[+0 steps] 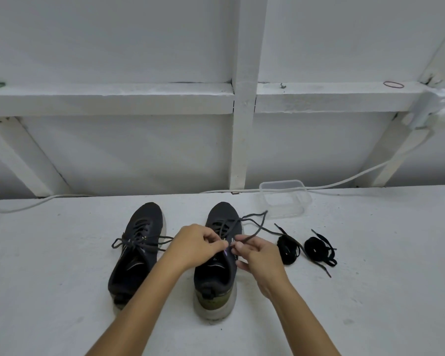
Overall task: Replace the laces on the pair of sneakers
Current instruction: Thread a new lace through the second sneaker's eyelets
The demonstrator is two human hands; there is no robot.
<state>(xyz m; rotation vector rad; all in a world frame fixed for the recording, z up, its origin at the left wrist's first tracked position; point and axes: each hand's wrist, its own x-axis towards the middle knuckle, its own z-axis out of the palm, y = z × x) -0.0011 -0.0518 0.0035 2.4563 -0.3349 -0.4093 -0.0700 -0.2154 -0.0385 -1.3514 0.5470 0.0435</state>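
Note:
Two dark sneakers stand side by side on a white surface, toes pointing away from me. The left sneaker [136, 250] has its dark lace tied in a bow. Over the right sneaker [217, 265], both my hands work at the loosened dark lace [254, 222], which loops out to the right. My left hand [195, 244] pinches the lace near the top eyelets. My right hand [254, 253] pinches a strand of the same lace beside it. Two coiled black laces [288, 246] [319, 249] lie on the surface to the right of the right sneaker.
A clear plastic container [284, 199] sits behind the right sneaker by the wall. A white cable [344, 181] runs along the back edge up to a wall fitting [434, 114] at the right. White wall framing stands behind, with a red rubber band [393, 85] on its ledge.

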